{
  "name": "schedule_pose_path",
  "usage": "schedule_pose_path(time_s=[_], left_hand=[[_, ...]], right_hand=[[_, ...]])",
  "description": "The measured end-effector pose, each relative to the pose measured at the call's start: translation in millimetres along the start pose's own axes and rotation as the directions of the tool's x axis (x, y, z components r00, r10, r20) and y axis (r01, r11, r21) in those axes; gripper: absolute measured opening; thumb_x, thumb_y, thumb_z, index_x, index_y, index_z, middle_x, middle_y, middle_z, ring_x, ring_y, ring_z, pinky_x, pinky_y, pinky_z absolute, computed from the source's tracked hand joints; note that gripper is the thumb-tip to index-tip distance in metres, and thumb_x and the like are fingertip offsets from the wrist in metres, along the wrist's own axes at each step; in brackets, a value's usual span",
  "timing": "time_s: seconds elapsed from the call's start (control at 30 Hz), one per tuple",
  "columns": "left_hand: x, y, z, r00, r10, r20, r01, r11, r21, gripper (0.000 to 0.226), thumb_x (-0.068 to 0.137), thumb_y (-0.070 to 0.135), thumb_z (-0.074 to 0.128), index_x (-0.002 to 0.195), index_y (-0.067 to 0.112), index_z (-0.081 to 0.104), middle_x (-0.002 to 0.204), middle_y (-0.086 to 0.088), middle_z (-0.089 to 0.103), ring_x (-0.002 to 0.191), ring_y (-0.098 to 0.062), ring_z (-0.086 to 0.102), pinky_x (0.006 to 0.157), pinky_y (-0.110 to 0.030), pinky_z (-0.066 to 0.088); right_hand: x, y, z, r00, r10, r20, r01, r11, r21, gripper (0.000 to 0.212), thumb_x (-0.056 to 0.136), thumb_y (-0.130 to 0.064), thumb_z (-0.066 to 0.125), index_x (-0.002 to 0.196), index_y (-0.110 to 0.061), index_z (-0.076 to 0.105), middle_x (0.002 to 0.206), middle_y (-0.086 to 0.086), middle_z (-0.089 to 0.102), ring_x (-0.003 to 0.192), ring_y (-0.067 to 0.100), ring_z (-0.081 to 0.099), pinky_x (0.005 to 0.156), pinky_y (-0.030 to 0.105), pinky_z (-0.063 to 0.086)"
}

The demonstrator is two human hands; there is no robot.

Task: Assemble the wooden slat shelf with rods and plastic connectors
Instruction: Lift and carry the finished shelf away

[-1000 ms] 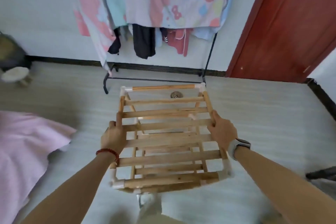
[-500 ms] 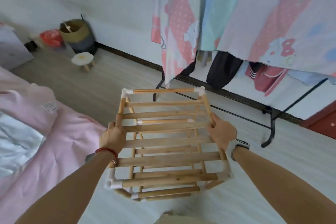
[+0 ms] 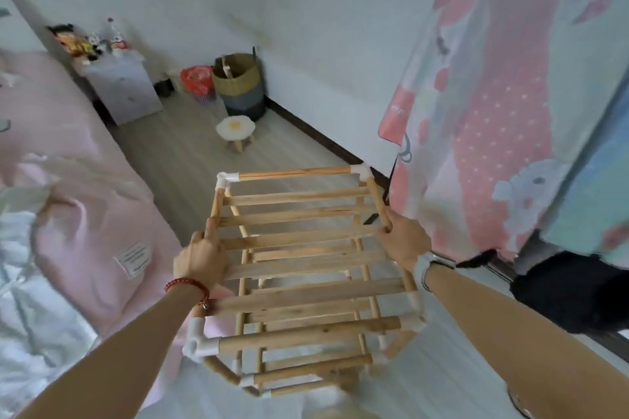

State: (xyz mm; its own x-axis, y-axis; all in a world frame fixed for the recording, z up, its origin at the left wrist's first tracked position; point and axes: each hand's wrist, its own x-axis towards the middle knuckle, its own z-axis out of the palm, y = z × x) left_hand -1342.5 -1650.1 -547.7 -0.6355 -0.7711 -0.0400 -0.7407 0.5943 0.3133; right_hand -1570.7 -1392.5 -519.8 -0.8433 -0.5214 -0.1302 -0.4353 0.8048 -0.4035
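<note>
**Shelf carried level between bed and hanging laundry**

At the left lies the bed (image 3: 78,201) with its soft, creased pink quilt. Just beside it the left hand (image 3: 200,257) grips the left side rod of the wooden slat shelf (image 3: 306,269), fingers curled under, forefinger stretched along the rod. The shelf hangs in the air in front of the person, above the pale plank floor (image 3: 190,160). It looks fully assembled: flat, rough-grained slats, round rods, smooth white plastic connectors (image 3: 199,340) at the corners. The right hand (image 3: 403,241) grips the right side rod, fingers wrapped around it. Judging by this, it is being carried to its place. Keep both grips level, since push-fit joints may pull apart if twisted. At the right, hanging patterned sheets (image 3: 510,112) crowd the path.
</note>
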Motion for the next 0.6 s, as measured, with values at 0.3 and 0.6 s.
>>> schedule_pose_path(time_s=[0.3,0.6], left_hand=[[194,31,-33,0.992,-0.102,-0.074,0.102,0.995,-0.001,0.055,0.095,0.018,0.034,0.145,0.031,0.015,0.092,-0.009,0.05,0.07,-0.028,0.055,0.066,-0.038,0.052],[396,35,-39,0.985,-0.132,-0.111,0.135,0.991,0.023,0.046,0.094,0.017,0.032,0.14,0.024,0.026,0.089,-0.01,0.051,0.07,-0.032,0.056,0.065,-0.04,0.051]], right_hand=[[230,-76,-29,0.993,-0.112,0.044,0.111,0.993,0.029,0.05,0.094,-0.024,0.045,0.142,-0.031,0.033,0.078,0.002,0.062,0.066,0.019,0.056,0.057,0.025,0.042],[428,-142,-22,0.992,-0.125,0.005,0.125,0.992,0.024,0.04,0.092,-0.025,0.044,0.132,-0.029,0.044,0.079,0.003,0.064,0.069,0.024,0.06,0.062,0.033,0.052]])
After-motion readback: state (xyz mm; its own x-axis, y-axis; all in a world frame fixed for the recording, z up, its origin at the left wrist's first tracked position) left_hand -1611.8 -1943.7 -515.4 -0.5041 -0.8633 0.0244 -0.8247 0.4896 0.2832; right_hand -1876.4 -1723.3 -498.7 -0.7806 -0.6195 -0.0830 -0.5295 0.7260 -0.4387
